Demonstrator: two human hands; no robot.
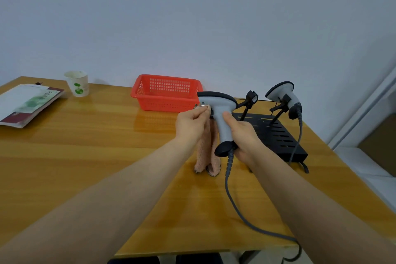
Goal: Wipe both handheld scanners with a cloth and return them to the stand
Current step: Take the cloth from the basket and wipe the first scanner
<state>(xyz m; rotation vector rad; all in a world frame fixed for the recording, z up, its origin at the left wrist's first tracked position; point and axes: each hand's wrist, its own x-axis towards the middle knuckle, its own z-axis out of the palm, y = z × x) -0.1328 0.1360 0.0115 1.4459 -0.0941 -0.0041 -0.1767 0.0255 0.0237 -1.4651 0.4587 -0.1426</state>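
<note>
**Wiping one scanner in the air beside the stand**

Grips the first scanner (220, 113) by its handle with the right hand (242, 137), fingers curled round the lower part just above the dark butt, head upright and pointing left. Holds it above the wooden table (85, 146), just left of the black stand (276, 135) and a little nearer, in no cradle. Pinches a pink cloth (206, 152) in the left hand (191, 123), thumb and fingers closed on its top and pressed against the front of the scanner's head, close to the trigger. Lets the rest of the cloth hang in folds, lower ends reaching down to the tabletop. Trails a grey cable (235, 206) from the scanner's butt across the near table and over the near edge.

Has the second scanner (282, 94) seated in the stand's right cradle, head up and tilted, its own cable dropping along the stand's right side. Shows the left cradle (250, 97) just right of the held scanner's head.

Shares the table with a red basket (166, 92) at the far edge behind the hands, a paper cup (77, 85) with a green print at far left, and a stack of booklets (25, 103) at the left edge.
</note>
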